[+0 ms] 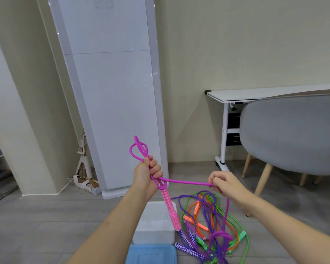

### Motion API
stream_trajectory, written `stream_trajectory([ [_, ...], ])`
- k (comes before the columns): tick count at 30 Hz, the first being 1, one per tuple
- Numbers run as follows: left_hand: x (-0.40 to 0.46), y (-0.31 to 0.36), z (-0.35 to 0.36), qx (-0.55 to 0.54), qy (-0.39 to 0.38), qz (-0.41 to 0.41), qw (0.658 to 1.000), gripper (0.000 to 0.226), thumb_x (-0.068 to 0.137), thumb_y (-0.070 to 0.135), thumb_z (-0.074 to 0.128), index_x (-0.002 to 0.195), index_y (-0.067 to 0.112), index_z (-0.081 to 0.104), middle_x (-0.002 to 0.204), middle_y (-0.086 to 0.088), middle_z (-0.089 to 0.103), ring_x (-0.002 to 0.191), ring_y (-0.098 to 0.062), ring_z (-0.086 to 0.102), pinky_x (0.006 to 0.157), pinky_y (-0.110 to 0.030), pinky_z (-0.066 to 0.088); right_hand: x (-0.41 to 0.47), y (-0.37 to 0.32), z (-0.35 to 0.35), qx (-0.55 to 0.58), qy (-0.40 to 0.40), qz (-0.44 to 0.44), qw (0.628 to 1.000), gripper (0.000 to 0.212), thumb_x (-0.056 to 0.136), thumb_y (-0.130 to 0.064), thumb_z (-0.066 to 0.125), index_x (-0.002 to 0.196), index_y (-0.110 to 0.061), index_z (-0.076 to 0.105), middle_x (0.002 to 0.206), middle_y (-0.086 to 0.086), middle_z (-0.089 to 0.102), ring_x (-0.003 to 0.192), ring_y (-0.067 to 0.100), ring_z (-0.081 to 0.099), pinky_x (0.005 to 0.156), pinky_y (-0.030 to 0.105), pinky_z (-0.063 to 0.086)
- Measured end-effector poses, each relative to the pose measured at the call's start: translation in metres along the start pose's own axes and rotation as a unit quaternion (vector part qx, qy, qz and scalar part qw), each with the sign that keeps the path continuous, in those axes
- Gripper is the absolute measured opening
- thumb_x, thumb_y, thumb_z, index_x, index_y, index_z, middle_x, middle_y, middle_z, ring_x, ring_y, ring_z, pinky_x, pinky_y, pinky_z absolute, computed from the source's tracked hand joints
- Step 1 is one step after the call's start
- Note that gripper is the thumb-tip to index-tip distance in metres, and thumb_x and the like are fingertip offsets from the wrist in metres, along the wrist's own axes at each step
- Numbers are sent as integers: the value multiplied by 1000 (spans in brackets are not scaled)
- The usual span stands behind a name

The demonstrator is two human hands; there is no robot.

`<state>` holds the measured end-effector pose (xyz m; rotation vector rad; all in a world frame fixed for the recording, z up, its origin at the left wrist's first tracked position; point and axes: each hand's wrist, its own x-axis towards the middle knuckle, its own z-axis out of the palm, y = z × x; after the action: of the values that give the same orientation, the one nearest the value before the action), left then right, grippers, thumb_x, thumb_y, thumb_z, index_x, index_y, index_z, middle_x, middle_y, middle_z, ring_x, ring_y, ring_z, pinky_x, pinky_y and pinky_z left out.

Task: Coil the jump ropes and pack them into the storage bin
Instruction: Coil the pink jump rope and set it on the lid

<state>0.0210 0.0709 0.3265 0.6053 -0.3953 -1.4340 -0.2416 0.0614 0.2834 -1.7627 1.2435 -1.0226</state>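
Nearest the camera, a blue lid (151, 254) was seen at the bottom edge, with a white storage bin (154, 223) just behind it on the grey floor (46, 225). To the right of the bin, a tangled pile of jump ropes (213, 225) in purple, green and orange was spread on the floor, their patterned handles mixed among the cords.

Above the bin, the magenta jump rope (187, 181) was held up between both hands. The left hand (147, 174) was curled tightly around several gathered loops, which stuck out above the fist, while a pink patterned handle (170, 210) hung down below it over the bin. A taut stretch of cord was drawn across to the right hand (225, 183), where it was pinched between the fingertips; from there the cord dropped to the pile.

Farther back, a grey chair (290, 134) on wooden legs was placed at the right, before a white table (255, 94). A tall white air conditioner (111, 92) was stood against the beige wall, with a folded mop (83, 168) beside it.
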Motion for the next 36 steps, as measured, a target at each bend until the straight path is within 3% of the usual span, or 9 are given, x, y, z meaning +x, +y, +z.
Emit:
stream_trajectory([
  [3, -2, 1, 0, 25, 4, -8, 1000, 34, 110, 25, 29, 83, 16, 48, 54, 7, 32, 36, -4, 22, 33, -18, 15, 1, 7, -9, -16, -3, 20, 1000, 28, 90, -5, 47, 66, -7, 61, 50, -4, 43, 48, 10, 34, 48, 23, 26],
  [9, -9, -2, 5, 142, -31, -5, 989, 31, 110, 31, 33, 87, 17, 48, 60, 7, 33, 42, -6, 22, 36, -18, 16, -2, 19, -14, -21, -2, 39, 999, 26, 94, 1, 50, 70, -8, 56, 52, -6, 41, 51, 12, 34, 55, 29, 30],
  [13, -17, -9, 2, 202, -52, -5, 978, 29, 110, 33, 35, 91, 15, 47, 62, 2, 43, 46, -10, 34, 41, -21, 32, -2, -2, -11, 11, -4, -9, 1000, 21, 98, 2, 52, 80, -3, 61, 54, -6, 45, 47, 7, 36, 44, 20, 27],
  [19, -23, -21, -1, 266, -66, -15, 961, 29, 110, 29, 35, 97, 8, 51, 73, -10, 64, 68, -26, 64, 70, -39, 59, -1, -27, 6, -21, -18, -109, 994, 15, 102, -10, 58, 92, -2, 67, 56, -20, 52, 53, -2, 44, 53, 10, 34],
  [21, -26, -26, -1, 280, -73, -27, 957, 29, 110, 29, 35, 98, 7, 51, 78, -14, 69, 74, -30, 69, 76, -42, 62, 1, -29, 10, -13, -12, -131, 991, 15, 102, -12, 59, 92, -6, 68, 61, -20, 53, 59, -1, 43, 58, 12, 35],
  [25, -30, -34, 2, 330, -98, -39, 938, 29, 110, 29, 34, 105, 5, 51, 83, -17, 73, 76, -31, 73, 72, -39, 61, 6, -33, 18, -29, -3, -164, 986, 12, 101, -18, 62, 91, -17, 69, 73, -11, 60, 70, 8, 47, 68, 28, 40],
  [30, -32, -45, 0, 371, -138, -57, 917, 40, 110, 32, 33, 123, -1, 50, 85, -17, 71, 80, -32, 71, 82, -45, 59, 9, -31, 30, -59, 14, -190, 980, 13, 94, -38, 61, 90, -27, 68, 80, 2, 67, 76, 30, 58, 75, 48, 49],
  [34, -33, -49, 1, 379, -187, -82, 903, 31, 110, 33, 34, 111, 6, 48, 73, -7, 57, 65, -24, 62, 83, -46, 54, 8, -31, 32, -90, 20, -200, 975, 18, 92, -44, 57, 90, -30, 69, 78, 1, 65, 73, 25, 56, 74, 50, 50],
  [36, -33, -50, 2, 377, -191, -101, 901, 29, 109, 37, 35, 105, 10, 45, 67, 0, 42, 54, -15, 43, 69, -37, 51, 9, -29, 29, -125, 34, -193, 973, 23, 91, -52, 54, 91, -34, 68, 75, -4, 64, 69, 17, 54, 73, 50, 50],
])
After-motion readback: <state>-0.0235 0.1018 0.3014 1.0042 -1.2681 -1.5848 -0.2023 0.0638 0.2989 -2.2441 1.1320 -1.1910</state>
